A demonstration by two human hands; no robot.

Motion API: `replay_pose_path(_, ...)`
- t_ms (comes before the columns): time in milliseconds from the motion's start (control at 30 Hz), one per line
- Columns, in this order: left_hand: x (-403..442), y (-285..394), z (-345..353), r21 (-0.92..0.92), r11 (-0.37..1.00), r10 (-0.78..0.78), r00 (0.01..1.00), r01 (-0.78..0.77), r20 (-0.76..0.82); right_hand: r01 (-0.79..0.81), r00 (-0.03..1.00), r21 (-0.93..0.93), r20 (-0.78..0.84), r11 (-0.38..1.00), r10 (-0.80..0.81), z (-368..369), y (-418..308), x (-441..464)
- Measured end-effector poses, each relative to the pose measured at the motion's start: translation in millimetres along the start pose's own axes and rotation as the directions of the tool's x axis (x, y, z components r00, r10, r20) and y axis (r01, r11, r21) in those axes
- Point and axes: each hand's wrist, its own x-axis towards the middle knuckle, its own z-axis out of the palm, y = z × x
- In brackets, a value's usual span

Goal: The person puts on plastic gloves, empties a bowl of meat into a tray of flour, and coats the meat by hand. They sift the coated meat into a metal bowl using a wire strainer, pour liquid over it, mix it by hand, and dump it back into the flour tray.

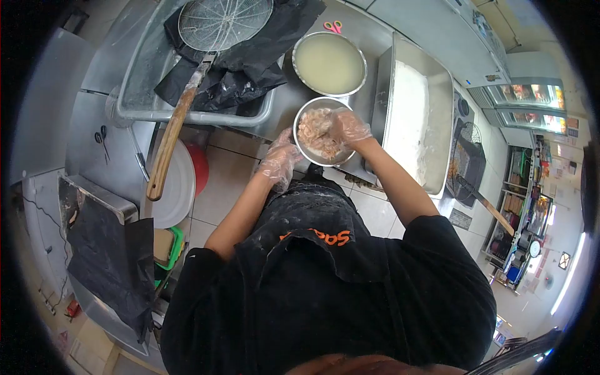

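Note:
A round metal bowl (299,145) holds pale pinkish food pieces (315,128) and stands at the counter's near edge. My left hand (280,159), in a clear plastic glove, is at the bowl's left rim, its fingers curved against it. Inside the bowl, at its right side, my right hand (347,128), also gloved, has its fingers bent down into the food; what lies between them is hidden. Just beyond is a larger bowl (330,64) of cloudy yellowish liquid.
Right of the bowls is a deep metal tray (440,125) with white powder. A grey tub (194,117) with black plastic and a long-handled wire strainer (225,22) is at left. Pink scissors (333,27) lie beyond the larger bowl. A fryer basket (469,153) is at far right.

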Motion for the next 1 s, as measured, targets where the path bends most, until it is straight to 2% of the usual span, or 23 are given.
replay_pose_path(33,-1,3,3,0.008,1.0,0.007,1.0,-0.007,0.005,-0.003,1.0,0.0,0.0,1.0,0.003,-6,-4,-5)
replay_pose_path(100,-2,6,5,0.002,1.0,0.016,0.999,-0.016,0.038,0.051,0.989,0.111,-0.144,0.992,-0.034,-11,-9,-14)
replay_pose_path(133,-3,7,5,-0.005,1.0,0.026,0.997,-0.026,0.069,0.047,0.989,0.113,-0.142,0.992,-0.031,-8,-11,-16)
replay_pose_path(200,-2,4,3,-0.019,1.0,0.023,0.998,-0.022,0.057,0.061,0.998,-0.072,-0.028,0.996,-0.063,-5,-16,-18)
replay_pose_path(267,-2,4,2,-0.028,0.999,0.017,0.999,-0.015,0.048,0.033,0.999,-0.012,0.028,0.999,-0.033,-9,-27,-14)
replay_pose_path(333,-1,6,5,0.055,0.998,-0.012,0.999,0.01,0.031,-0.005,0.997,0.052,0.081,0.999,0.0,-6,-40,-8)
replay_pose_path(433,-7,13,15,0.144,0.989,-0.031,0.999,0.032,-0.012,-0.142,0.99,0.097,0.003,0.985,0.142,20,-49,8)
replay_pose_path(500,-4,12,13,0.13,0.991,-0.029,1.0,0.028,0.003,-0.119,0.991,-0.04,0.063,0.992,0.121,41,-37,25)
replay_pose_path(533,-2,12,12,0.109,0.994,-0.022,1.0,0.02,0.017,-0.12,0.991,-0.04,0.057,0.992,0.122,49,-32,28)
replay_pose_path(600,-9,19,26,0.125,0.992,-0.026,1.0,0.028,-0.014,-0.034,0.994,0.03,-0.099,0.999,0.037,47,-24,31)
replay_pose_path(667,-8,18,25,0.132,0.991,-0.03,0.998,0.037,-0.053,-0.039,0.994,0.027,-0.102,0.999,0.041,35,-21,31)
replay_pose_path(733,1,7,5,0.141,0.99,-0.023,1.0,0.023,-0.006,-0.036,0.995,0.028,-0.094,0.999,0.039,27,-19,29)
replay_pose_path(800,-1,2,1,0.168,0.986,-0.014,0.999,0.022,-0.052,0.056,0.984,-0.034,-0.17,0.998,-0.061,26,-10,26)
replay_pose_path(933,4,-8,-17,0.187,0.981,-0.039,0.995,0.056,-0.091,0.048,0.996,-0.095,-0.071,0.994,-0.055,20,-1,19)
replay_pose_path(1000,4,-8,-16,0.187,0.981,-0.045,0.997,0.057,-0.067,0.18,0.982,-0.028,-0.059,0.983,-0.181,9,-4,8)
